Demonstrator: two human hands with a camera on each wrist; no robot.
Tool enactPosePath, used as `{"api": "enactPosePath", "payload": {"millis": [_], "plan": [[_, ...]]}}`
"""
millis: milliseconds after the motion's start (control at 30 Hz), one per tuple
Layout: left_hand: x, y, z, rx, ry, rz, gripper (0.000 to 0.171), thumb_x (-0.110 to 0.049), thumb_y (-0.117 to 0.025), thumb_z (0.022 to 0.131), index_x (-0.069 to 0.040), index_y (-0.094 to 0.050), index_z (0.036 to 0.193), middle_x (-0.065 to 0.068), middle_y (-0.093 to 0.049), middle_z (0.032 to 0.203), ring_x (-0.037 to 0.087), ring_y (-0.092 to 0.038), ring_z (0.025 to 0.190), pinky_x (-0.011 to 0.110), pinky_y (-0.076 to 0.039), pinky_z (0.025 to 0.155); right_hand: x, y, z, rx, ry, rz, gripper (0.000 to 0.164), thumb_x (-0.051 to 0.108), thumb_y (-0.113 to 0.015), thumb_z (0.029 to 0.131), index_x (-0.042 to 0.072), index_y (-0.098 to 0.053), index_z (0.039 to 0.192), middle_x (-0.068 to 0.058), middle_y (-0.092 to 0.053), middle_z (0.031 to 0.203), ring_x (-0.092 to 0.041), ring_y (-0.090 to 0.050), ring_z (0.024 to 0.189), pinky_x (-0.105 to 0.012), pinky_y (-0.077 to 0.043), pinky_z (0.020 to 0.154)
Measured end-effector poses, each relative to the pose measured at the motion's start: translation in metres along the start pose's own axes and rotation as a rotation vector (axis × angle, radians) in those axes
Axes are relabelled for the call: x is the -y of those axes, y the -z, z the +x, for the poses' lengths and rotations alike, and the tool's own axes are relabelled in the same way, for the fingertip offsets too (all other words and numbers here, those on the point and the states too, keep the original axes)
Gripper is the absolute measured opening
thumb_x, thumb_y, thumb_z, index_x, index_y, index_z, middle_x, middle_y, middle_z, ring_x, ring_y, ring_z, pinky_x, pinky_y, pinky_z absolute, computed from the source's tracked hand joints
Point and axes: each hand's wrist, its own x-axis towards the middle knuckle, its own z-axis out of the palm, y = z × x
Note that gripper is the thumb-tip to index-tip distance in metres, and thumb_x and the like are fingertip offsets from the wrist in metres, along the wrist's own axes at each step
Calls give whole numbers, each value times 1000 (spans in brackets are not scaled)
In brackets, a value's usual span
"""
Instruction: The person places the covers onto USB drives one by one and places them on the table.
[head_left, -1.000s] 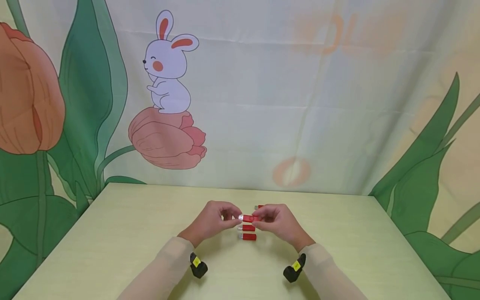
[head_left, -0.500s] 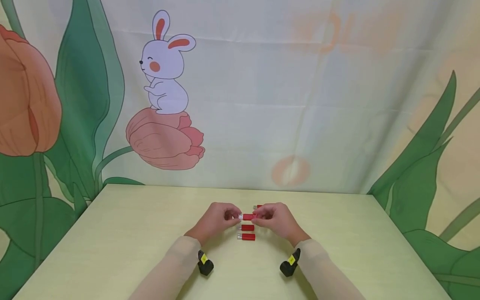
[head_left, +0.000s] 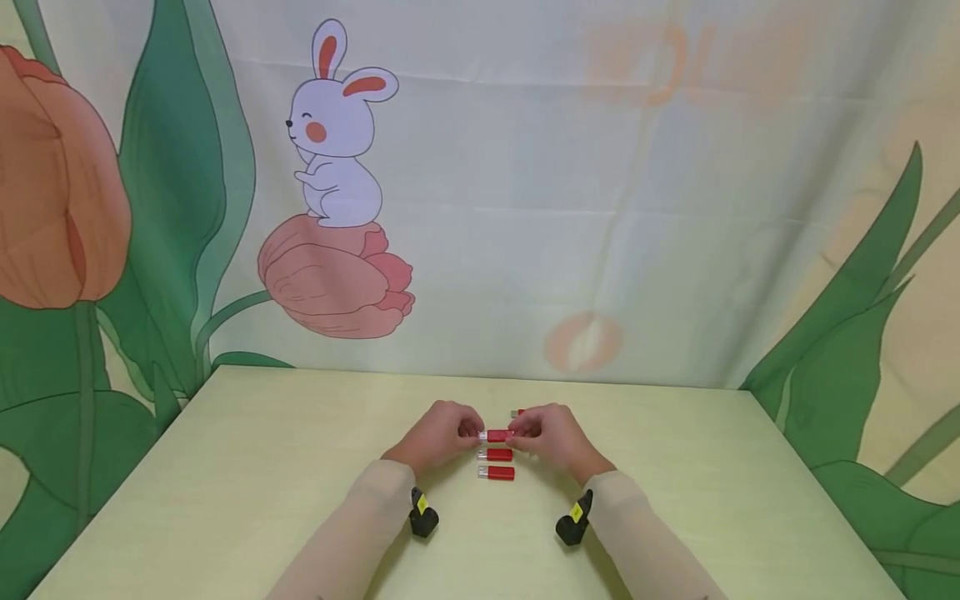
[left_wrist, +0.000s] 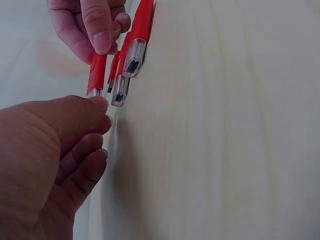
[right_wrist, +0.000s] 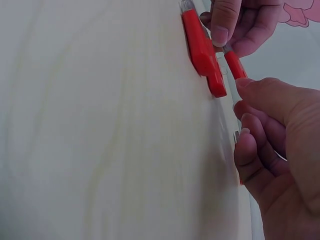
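Observation:
Between my two hands is a red USB flash drive (head_left: 497,436) with a clear cap at its left end. My left hand (head_left: 441,433) pinches the clear cap end between thumb and fingertips, hiding most of it in the left wrist view. The thumb and fingers of my right hand (head_left: 558,437) pinch the red body's other end. Nearer me, two red flash drives with clear caps (head_left: 497,455) (head_left: 498,473) lie side by side on the table, clear ends pointing left. Beyond the held one, another red flash drive (head_left: 518,413) shows its bare metal plug; my right hand partly covers it.
The pale wood-grain table (head_left: 262,467) reaches back to a hanging cloth (head_left: 510,250) printed with a rabbit and tulips. A black wrist camera (head_left: 423,515) sits at my left cuff and another (head_left: 574,521) at the right.
Both hands keep their pinch on the flash drive. The forearms and wrist cameras have swung a little inward, closer together. The flash drives on the table stay where they were.

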Motion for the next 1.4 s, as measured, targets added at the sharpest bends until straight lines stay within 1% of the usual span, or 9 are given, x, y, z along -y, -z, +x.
{"api": "enactPosePath", "payload": {"millis": [67,200,400,600,800,1033,1100,1300,1400], "plan": [[-1,-1,1,8,-14,19,9,-14,-79,90,-13,-77,99,-6,-68,84,12,-58,80,27,-53,79,-1,-1,0,8,-8,-19,17,23,-84,86,17,-80,101,4,-72,88,-17,-62,82,-28,-56,73],[-2,-2,1,16,-22,32,8,-13,-78,90,-13,-77,98,-6,-67,83,12,-58,80,26,-53,78,-3,-1,0,14,-7,-53,19,23,-83,86,17,-80,104,6,-73,91,-16,-62,84,-27,-56,77],[-2,-1,1,0,-20,63,7,-13,-77,91,-12,-76,98,-6,-67,83,11,-57,80,27,-52,78,-1,-3,1,29,7,-67,19,21,-82,88,16,-79,106,6,-73,91,-15,-62,85,-28,-56,79],[3,-2,2,-4,-11,60,9,-15,-78,91,-12,-76,99,-6,-65,82,11,-56,79,26,-51,76,-3,-5,5,32,14,-82,19,21,-82,88,15,-79,105,6,-73,90,-15,-62,84,-29,-55,79],[-1,0,0,13,0,64,8,-14,-77,92,-12,-77,100,-5,-66,83,12,-57,80,27,-52,78,-3,-5,6,37,6,-89,16,20,-81,88,15,-79,104,6,-73,90,-14,-62,84,-30,-55,81],[-1,1,1,23,13,77,10,-15,-76,93,-12,-76,102,-5,-67,86,13,-57,82,28,-53,80,-5,-6,8,37,31,-115,15,20,-81,88,16,-79,103,8,-72,89,-13,-63,83,-29,-55,81],[0,0,1,25,18,73,10,-16,-76,93,-12,-77,103,-5,-67,87,13,-57,82,28,-53,81,-4,-6,8,41,32,-119,15,20,-81,89,16,-79,103,8,-72,89,-12,-63,84,-29,-55,82],[-1,0,1,32,-2,47,10,-14,-75,93,-11,-77,102,-4,-67,87,13,-57,82,28,-52,81,-4,-3,4,49,28,-137,16,20,-81,89,16,-79,105,7,-72,89,-12,-62,84,-30,-55,82],[0,0,0,34,4,45,10,-15,-76,93,-11,-77,102,-4,-67,87,13,-57,82,28,-52,81,-3,-3,2,55,20,-130,17,20,-81,89,16,-79,105,7,-71,89,-13,-61,84,-30,-54,81]]}}
